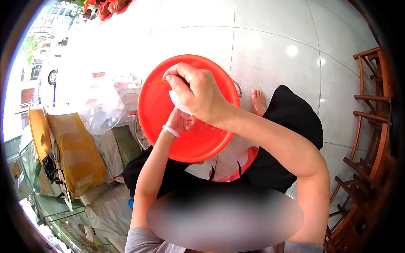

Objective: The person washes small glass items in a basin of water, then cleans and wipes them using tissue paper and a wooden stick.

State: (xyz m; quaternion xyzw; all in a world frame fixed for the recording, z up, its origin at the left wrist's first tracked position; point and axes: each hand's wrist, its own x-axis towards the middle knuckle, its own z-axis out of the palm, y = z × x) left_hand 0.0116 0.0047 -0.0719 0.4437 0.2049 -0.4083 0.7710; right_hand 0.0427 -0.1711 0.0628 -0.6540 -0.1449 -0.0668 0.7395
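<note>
Head view: we pinch one thin orange stick (156, 82) in our right hand (196, 87), one white piece (177, 101) between it and our left hand (184, 120). Whether that partly hidden hand grips anything, we cannot tell; one red basin (154, 107) sits beneath both.

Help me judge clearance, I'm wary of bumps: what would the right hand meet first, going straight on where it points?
Probably the rim of the red basin, at the picture's left, beyond the thin orange stick in the right hand. Depth is unclear; it might pass above.
</note>
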